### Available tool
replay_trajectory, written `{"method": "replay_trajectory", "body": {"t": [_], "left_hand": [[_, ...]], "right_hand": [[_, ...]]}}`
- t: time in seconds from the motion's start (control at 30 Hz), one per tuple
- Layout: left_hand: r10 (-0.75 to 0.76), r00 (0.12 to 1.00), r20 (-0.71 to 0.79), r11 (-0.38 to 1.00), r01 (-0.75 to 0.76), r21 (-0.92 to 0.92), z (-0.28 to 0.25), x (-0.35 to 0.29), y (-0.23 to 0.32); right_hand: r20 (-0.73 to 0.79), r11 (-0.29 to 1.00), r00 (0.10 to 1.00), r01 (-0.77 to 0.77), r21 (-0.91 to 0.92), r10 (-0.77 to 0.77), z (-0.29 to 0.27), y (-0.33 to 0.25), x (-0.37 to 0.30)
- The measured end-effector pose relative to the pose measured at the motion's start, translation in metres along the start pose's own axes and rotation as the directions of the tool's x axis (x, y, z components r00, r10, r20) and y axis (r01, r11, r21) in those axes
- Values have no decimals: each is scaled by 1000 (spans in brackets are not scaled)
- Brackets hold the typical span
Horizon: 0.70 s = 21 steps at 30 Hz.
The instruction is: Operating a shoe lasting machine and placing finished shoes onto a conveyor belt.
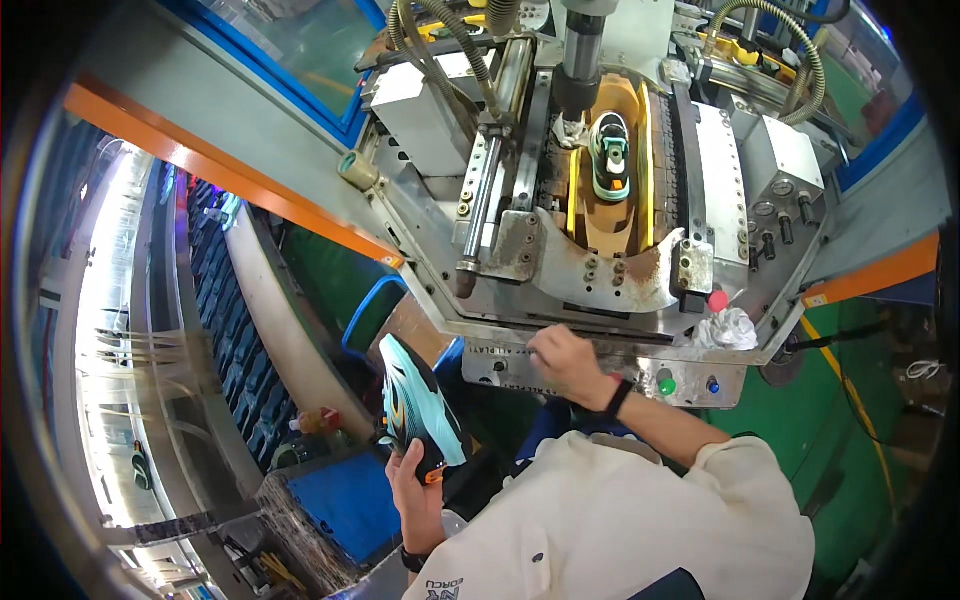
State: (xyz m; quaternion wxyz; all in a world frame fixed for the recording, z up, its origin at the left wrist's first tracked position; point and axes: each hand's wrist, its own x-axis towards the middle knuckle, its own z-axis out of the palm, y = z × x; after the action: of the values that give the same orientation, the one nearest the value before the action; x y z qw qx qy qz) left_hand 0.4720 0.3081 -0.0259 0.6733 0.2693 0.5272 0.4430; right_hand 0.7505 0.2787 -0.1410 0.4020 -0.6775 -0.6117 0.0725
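black-and-mint shoe [603, 178] already sits inside grey metal press [575, 268]; left hand [412, 490] holds turquoise-and-black mesh shoe [418, 395], still outside; right hand [568, 364] loosely curled, seemingly empty

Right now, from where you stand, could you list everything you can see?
The main things I can make out:
Machine: one, mostly grey metal, upper centre
Shoe in the machine: one, white, black and teal, between yellow strips
Held shoe: one, teal and black, left of centre
Buttons: three, red, green, blue, machine's front
Crumpled material: one, white, near the red button
Orange beams: two, left and right
Blue panel: one, lower left
Wristbands: two, black, both wrists
Left hand: one, bare, gripping the held shoe
Right hand: one, bare, near the machine's front edge
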Motion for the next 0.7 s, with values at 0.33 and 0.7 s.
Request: {"method": "replay_trajectory", "body": {"t": [0.33, 0.7], "left_hand": [[29, 1000, 12, 999, -29, 15, -7, -22, -8], [68, 992, -110, 994, -77, -72, -7, -28, -19]], "right_hand": [[172, 995, 985, -2, -97, 19, 102, 66, -56], [-852, 962, 479, 257, -95, -212, -244, 17, 236]]}}
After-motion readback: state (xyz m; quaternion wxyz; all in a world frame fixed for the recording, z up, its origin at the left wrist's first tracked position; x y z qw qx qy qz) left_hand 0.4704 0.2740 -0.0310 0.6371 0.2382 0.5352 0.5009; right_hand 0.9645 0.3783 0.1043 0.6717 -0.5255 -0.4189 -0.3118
